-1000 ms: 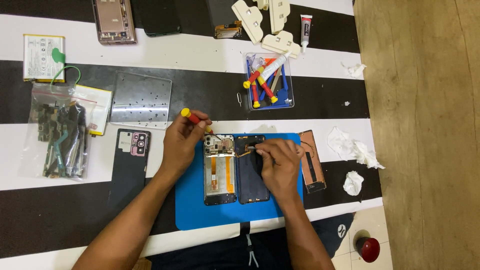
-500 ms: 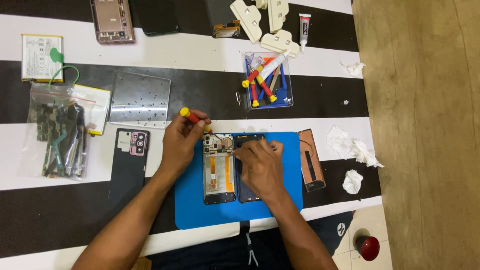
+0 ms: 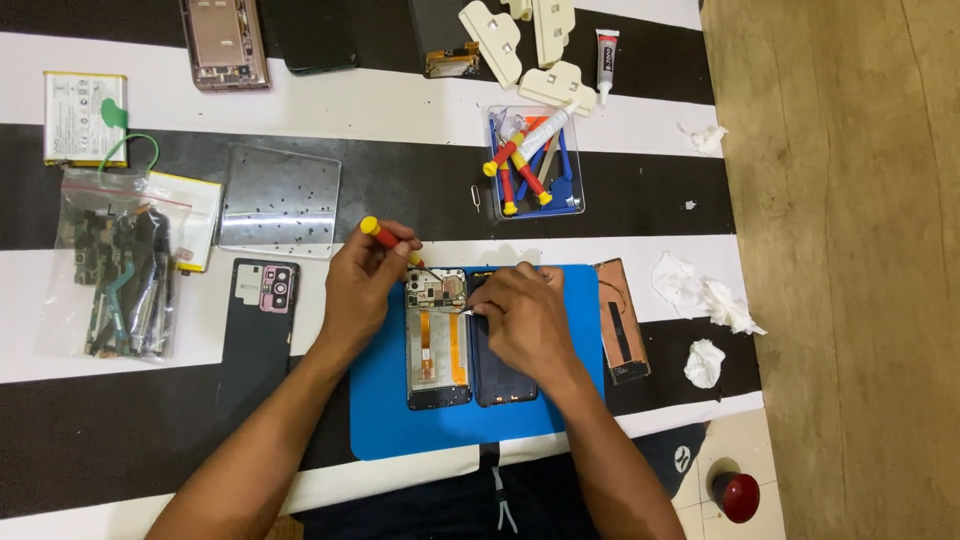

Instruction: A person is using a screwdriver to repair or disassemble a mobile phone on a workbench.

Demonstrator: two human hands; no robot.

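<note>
An opened phone (image 3: 437,340) with its circuit board and orange flex cable showing lies on a blue mat (image 3: 400,420). Beside it on the right lies a dark phone panel (image 3: 500,375). My left hand (image 3: 362,285) holds a small red and yellow screwdriver (image 3: 385,235), its tip at the top of the opened phone. My right hand (image 3: 525,315) rests over the dark panel and pinches thin metal tweezers (image 3: 462,311) whose points reach onto the circuit board.
A clear tray of screwdrivers (image 3: 535,165) stands behind the mat. A clear plate with tiny screws (image 3: 280,203), a phone back cover (image 3: 262,300), a bag of parts (image 3: 120,270), a battery (image 3: 85,115), a copper-backed panel (image 3: 622,320) and crumpled tissues (image 3: 705,295) lie around.
My right hand has slid left from the top right of the dark panel toward the opened phone's board, bringing the tweezers with it. My left hand and the screwdriver stayed nearly still.
</note>
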